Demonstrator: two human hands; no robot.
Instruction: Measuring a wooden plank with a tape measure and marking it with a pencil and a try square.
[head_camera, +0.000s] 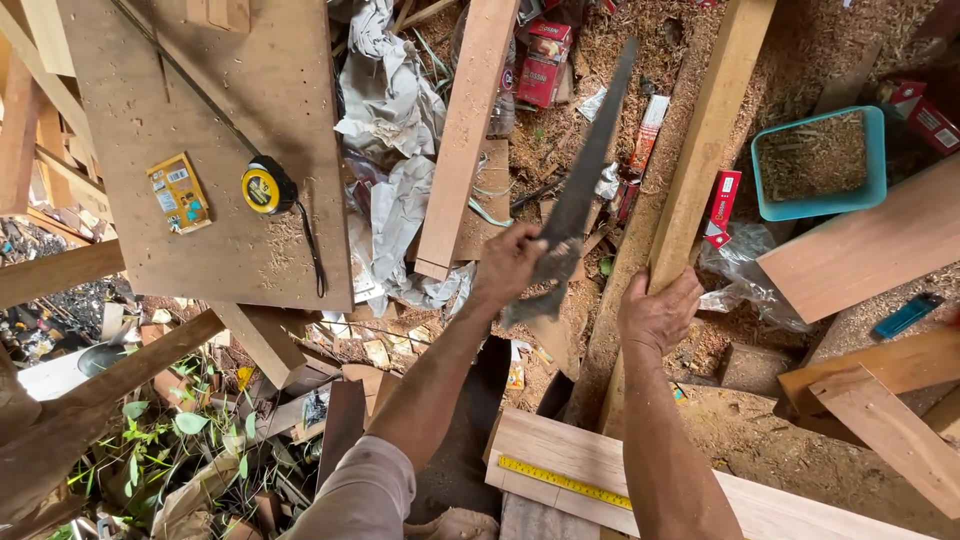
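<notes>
My left hand (508, 262) grips the handle of a long hand saw (585, 175); its dark blade points up and away over the sawdust-covered ground. Just right of it, my right hand (658, 312) rests on the near end of a long wooden plank (700, 150) that runs away from me up to the top of the view. A second, shorter plank (462, 130) lies to the left of the saw. Below my arms lies a pale board (760, 505) with a yellow ruler (565, 482) on it.
A plywood sheet (215, 130) at upper left carries a yellow tape measure (268, 187) and a small yellow packet (179, 192). Crumpled grey sheeting (390, 110), red boxes (542, 62) and a teal tub (818, 162) of sawdust lie around. Timber offcuts crowd the right; leaves at lower left.
</notes>
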